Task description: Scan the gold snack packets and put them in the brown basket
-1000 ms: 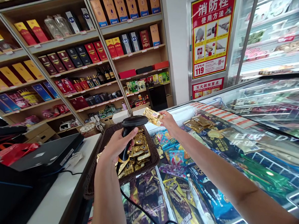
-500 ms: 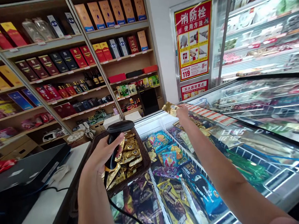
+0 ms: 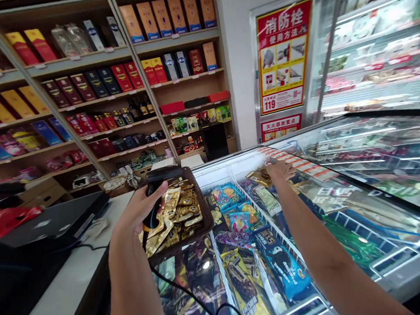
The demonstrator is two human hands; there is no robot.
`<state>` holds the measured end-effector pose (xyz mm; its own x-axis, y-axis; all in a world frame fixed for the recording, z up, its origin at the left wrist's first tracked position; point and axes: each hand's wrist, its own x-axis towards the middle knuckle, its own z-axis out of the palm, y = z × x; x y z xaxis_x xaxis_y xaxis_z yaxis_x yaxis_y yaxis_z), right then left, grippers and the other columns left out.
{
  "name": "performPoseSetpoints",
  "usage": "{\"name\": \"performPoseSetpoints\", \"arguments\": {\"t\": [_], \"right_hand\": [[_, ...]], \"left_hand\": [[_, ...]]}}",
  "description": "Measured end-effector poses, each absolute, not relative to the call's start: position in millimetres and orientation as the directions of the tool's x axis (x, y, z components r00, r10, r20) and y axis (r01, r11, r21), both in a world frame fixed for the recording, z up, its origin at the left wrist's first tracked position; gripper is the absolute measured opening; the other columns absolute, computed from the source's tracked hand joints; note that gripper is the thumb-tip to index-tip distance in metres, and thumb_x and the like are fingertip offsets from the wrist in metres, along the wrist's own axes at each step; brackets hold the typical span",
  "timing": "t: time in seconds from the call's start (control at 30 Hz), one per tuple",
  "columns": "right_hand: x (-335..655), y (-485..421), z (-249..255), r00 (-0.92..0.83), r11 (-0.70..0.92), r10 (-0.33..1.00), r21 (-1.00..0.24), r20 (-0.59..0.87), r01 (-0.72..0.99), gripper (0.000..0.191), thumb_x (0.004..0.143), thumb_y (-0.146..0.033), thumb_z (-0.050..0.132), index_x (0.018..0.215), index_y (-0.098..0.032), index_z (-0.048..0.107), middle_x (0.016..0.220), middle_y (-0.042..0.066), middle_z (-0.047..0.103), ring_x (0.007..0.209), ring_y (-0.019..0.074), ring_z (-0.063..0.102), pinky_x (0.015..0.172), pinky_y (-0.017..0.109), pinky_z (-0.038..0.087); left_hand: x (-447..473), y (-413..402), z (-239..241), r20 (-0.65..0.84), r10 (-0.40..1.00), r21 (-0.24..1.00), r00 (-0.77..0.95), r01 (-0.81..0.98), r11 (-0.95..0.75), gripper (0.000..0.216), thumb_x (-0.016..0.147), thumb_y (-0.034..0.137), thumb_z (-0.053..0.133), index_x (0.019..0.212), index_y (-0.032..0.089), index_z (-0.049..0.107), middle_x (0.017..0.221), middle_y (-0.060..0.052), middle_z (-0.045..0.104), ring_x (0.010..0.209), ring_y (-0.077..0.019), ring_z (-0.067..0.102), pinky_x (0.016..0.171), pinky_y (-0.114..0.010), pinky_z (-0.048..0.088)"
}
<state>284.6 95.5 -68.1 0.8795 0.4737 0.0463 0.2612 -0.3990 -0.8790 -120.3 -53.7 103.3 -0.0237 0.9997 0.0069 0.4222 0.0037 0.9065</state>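
Left hand (image 3: 140,208) wrapped round scanner (image 3: 164,172), handle upright with slight tilt, head uppermost. Basket (image 3: 207,217) of gold packets (image 3: 188,208) just beyond and beside it; left hand nearer these. Right hand (image 3: 281,169) well apart, over far end of freezer (image 3: 214,171); blurred, cannot tell if holding anything. Brown-gold packs (image 3: 259,177) near it, toward left, long axis crosswise. Basket sits above freezer's near left; counter (image 3: 67,274) alongside, shelves (image 3: 138,49) behind.

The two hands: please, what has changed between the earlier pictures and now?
The right hand moved rightward, away from the basket, farther across the freezer. The gold packet it held earlier no longer shows clearly; I cannot tell if it was released. The left hand still holds the scanner.
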Motion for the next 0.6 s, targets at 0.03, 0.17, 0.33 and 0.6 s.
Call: {"name": "performPoseSetpoints", "arguments": {"t": [0.03,0.17,0.33,0.6], "right_hand": [[280,94,-64,0.875,-0.397,0.476,-0.868,0.085,0.300,0.043,0.073,-0.016,0.063,0.116,-0.010,0.065,0.138,0.026,0.050,0.133,0.0393,0.042,0.109,0.053,0.031],[239,86,-32,0.736,-0.253,0.611,-0.810,0.290,0.529,0.032,0.082,-0.019,0.060,0.112,-0.014,0.067,0.137,0.019,0.052,0.132,0.0388,0.042,0.109,0.057,0.030],[106,43,1,0.100,0.296,0.827,-0.579,0.554,0.760,0.020,0.090,-0.021,0.059,0.104,-0.019,0.073,0.122,0.014,0.064,0.116,0.0307,0.058,0.102,0.047,0.043],[-40,0,-5,-0.156,0.196,0.979,-0.391,0.131,0.899,0.063,0.096,-0.065,0.050,0.112,-0.009,0.076,0.123,0.024,0.067,0.121,0.0359,0.061,0.094,0.041,0.049]], "left_hand": [[-127,-55,104,0.009,0.998,0.905,-0.054,0.425,0.014,0.066,0.059,0.074,0.080,0.091,0.021,0.057,0.060,0.003,0.057,0.048,-0.0119,0.047,0.046,-0.023,0.034],[-157,-57,100,0.054,0.975,0.895,-0.214,0.444,0.048,0.070,0.057,0.075,0.080,0.095,0.020,0.062,0.063,0.001,0.060,0.052,-0.0153,0.053,0.050,-0.027,0.040],[-177,-57,92,0.112,0.947,0.913,-0.300,0.408,0.021,0.063,0.063,0.073,0.078,0.095,0.022,0.061,0.067,0.000,0.061,0.056,-0.0158,0.055,0.054,-0.027,0.043],[-159,-65,99,0.108,0.963,0.914,-0.247,0.407,0.002,0.048,0.075,0.065,0.074,0.082,0.022,0.054,0.058,0.001,0.058,0.047,-0.0131,0.049,0.048,-0.025,0.038]]}}
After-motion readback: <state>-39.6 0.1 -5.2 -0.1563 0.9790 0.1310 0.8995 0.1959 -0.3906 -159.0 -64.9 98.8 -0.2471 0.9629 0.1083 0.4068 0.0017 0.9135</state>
